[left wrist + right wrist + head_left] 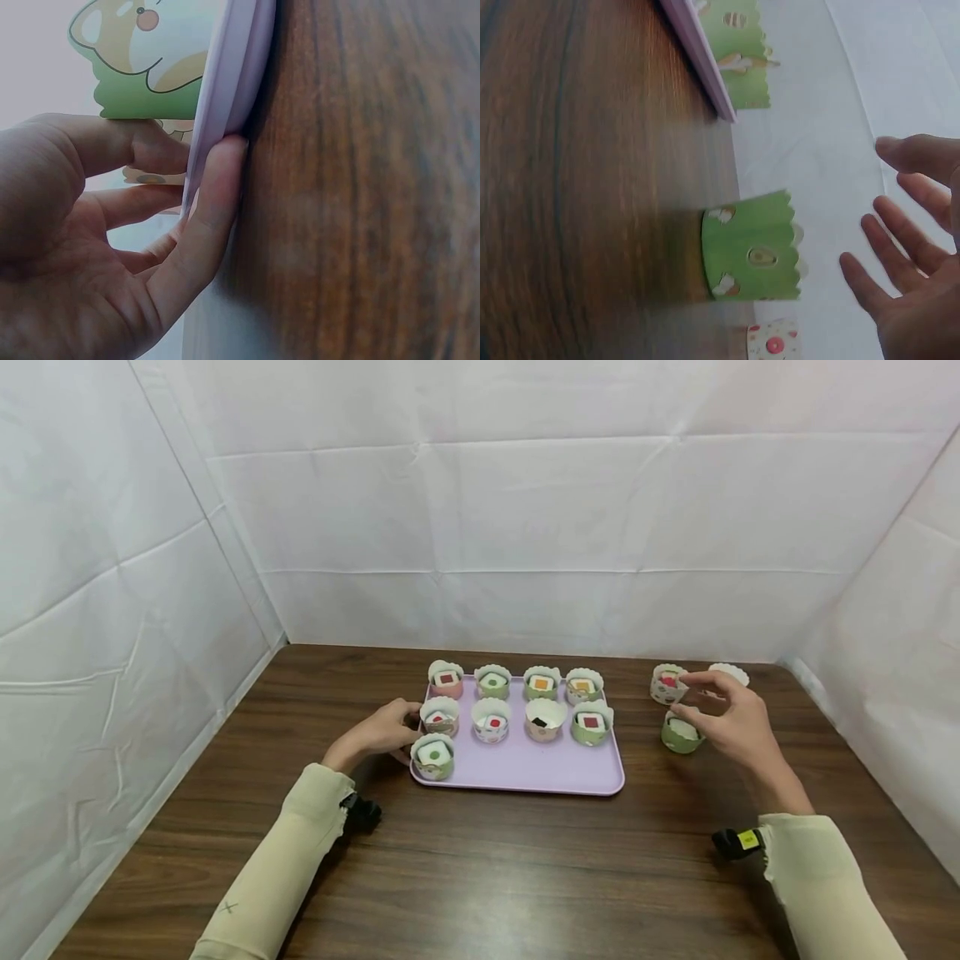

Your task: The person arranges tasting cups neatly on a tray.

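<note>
Against left hand (381, 729): purple tray (536, 768) | below right hand (733, 717): green cup (680, 740), apparently untouched

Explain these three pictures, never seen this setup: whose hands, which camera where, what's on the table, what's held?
No machine here: just a person's bare hands. The wide picture comes from a head camera, the close ones from a camera on each wrist. On the table lies a tray carrying nine paper cups. Three more stand off its right end. The left hand grips the tray's edge. The right hand appears to hold nothing, its fingers apart from the nearby green cup.
</note>
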`<action>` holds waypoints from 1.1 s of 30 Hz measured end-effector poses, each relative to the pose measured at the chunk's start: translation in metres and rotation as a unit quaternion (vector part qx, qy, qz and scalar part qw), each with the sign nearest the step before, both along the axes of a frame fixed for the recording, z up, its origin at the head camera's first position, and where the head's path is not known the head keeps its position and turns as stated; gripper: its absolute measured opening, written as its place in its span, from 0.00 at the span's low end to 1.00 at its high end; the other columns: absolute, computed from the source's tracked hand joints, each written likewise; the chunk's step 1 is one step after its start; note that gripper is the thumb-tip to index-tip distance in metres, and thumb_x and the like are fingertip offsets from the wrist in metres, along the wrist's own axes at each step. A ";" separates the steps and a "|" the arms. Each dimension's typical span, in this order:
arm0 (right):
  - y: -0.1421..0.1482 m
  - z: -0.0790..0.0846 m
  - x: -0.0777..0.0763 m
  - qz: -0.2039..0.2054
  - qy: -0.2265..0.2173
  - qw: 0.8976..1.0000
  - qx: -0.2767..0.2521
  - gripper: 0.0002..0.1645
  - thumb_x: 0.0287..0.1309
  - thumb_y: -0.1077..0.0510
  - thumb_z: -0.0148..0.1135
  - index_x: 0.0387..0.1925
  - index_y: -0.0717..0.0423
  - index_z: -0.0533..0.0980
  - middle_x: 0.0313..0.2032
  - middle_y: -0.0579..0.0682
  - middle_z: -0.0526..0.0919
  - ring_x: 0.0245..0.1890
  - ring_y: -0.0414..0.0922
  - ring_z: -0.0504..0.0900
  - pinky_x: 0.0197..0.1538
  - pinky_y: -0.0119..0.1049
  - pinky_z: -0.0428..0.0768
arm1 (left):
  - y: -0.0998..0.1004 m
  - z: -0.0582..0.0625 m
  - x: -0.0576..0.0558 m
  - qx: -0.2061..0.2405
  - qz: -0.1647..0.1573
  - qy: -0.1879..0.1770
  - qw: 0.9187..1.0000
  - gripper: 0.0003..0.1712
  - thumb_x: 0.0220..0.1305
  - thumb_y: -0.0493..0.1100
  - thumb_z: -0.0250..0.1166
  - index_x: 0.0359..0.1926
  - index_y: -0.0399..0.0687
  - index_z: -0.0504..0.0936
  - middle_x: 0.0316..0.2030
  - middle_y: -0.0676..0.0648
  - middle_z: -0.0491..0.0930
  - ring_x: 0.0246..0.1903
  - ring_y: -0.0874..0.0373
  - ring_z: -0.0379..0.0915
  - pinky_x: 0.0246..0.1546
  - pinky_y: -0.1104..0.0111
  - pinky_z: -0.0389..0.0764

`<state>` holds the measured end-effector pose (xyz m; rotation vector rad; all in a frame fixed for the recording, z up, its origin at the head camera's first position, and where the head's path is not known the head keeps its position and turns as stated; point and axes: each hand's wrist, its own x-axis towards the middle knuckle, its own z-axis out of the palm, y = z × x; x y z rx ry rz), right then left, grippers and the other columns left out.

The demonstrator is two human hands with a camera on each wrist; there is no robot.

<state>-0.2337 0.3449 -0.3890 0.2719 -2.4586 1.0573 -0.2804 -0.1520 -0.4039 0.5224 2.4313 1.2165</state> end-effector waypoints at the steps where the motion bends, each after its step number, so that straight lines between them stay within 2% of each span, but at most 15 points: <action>1: 0.002 -0.001 -0.001 -0.005 -0.009 1.000 0.007 0.28 0.51 0.52 0.72 0.55 0.50 0.75 0.52 0.47 0.79 0.45 0.22 0.74 0.45 0.17 0.77 | 0.000 0.000 0.000 0.000 0.001 0.000 1.000 0.18 0.62 0.33 0.55 0.54 0.36 0.74 0.45 0.34 0.74 0.36 0.52 0.78 0.29 0.60 0.87; 3: 0.005 -0.002 -0.002 -0.010 -0.031 0.999 0.015 0.31 0.51 0.50 0.72 0.56 0.49 0.74 0.53 0.47 0.78 0.46 0.22 0.72 0.48 0.22 0.78 | 0.000 0.000 0.000 0.000 0.001 0.001 1.000 0.18 0.62 0.33 0.55 0.54 0.36 0.74 0.46 0.34 0.74 0.36 0.52 0.78 0.29 0.60 0.87; 7: 0.010 -0.004 -0.006 -0.012 -0.077 0.996 0.037 0.38 0.51 0.45 0.71 0.61 0.50 0.69 0.58 0.51 0.75 0.53 0.38 0.74 0.54 0.35 0.79 | -0.001 0.000 0.000 0.003 -0.001 0.002 1.000 0.18 0.63 0.32 0.55 0.54 0.35 0.74 0.46 0.34 0.74 0.36 0.52 0.78 0.29 0.60 0.87; 10: 0.013 -0.006 -0.008 -0.002 -0.088 0.995 0.053 0.41 0.51 0.45 0.71 0.63 0.55 0.66 0.60 0.57 0.73 0.57 0.53 0.73 0.56 0.43 0.78 | -0.001 0.001 0.000 0.004 -0.003 0.002 1.000 0.19 0.63 0.33 0.54 0.55 0.35 0.73 0.46 0.34 0.74 0.36 0.53 0.78 0.29 0.60 0.87; 13: 0.017 -0.010 -0.009 0.011 -0.098 0.993 0.060 0.44 0.51 0.48 0.72 0.65 0.60 0.63 0.60 0.64 0.73 0.59 0.61 0.72 0.57 0.51 0.76 | 0.000 0.002 0.000 0.004 -0.005 0.002 1.000 0.19 0.63 0.33 0.55 0.55 0.35 0.73 0.46 0.34 0.75 0.35 0.53 0.78 0.29 0.60 0.87; 16: 0.018 -0.014 -0.009 0.029 -0.120 0.991 0.049 0.46 0.51 0.51 0.72 0.66 0.63 0.61 0.60 0.69 0.70 0.60 0.67 0.69 0.59 0.62 0.70 | 0.000 0.001 0.000 0.003 -0.004 0.001 1.000 0.19 0.62 0.33 0.55 0.55 0.35 0.73 0.46 0.34 0.75 0.35 0.53 0.78 0.29 0.60 0.87; 19: 0.019 -0.018 -0.009 0.038 -0.134 0.989 0.042 0.46 0.51 0.52 0.72 0.65 0.64 0.60 0.61 0.71 0.69 0.62 0.69 0.67 0.59 0.66 0.67 | 0.000 0.000 0.000 0.001 -0.003 0.000 1.000 0.19 0.62 0.33 0.55 0.55 0.35 0.74 0.46 0.34 0.74 0.35 0.53 0.79 0.29 0.60 0.87; 26: 0.018 -0.021 -0.011 0.033 -0.164 0.984 0.061 0.49 0.50 0.48 0.73 0.67 0.61 0.60 0.65 0.66 0.66 0.64 0.67 0.64 0.59 0.66 0.66 | -0.001 -0.002 -0.001 0.002 -0.007 0.004 1.000 0.19 0.62 0.32 0.55 0.54 0.35 0.74 0.44 0.34 0.76 0.34 0.53 0.79 0.28 0.59 0.87; 33: 0.017 -0.022 -0.012 0.022 -0.174 0.982 0.076 0.49 0.48 0.51 0.73 0.68 0.60 0.60 0.66 0.67 0.64 0.64 0.69 0.61 0.60 0.68 0.64 | -0.001 -0.001 -0.002 0.002 -0.008 0.004 1.000 0.18 0.62 0.33 0.55 0.54 0.35 0.75 0.44 0.35 0.76 0.34 0.54 0.79 0.29 0.59 0.87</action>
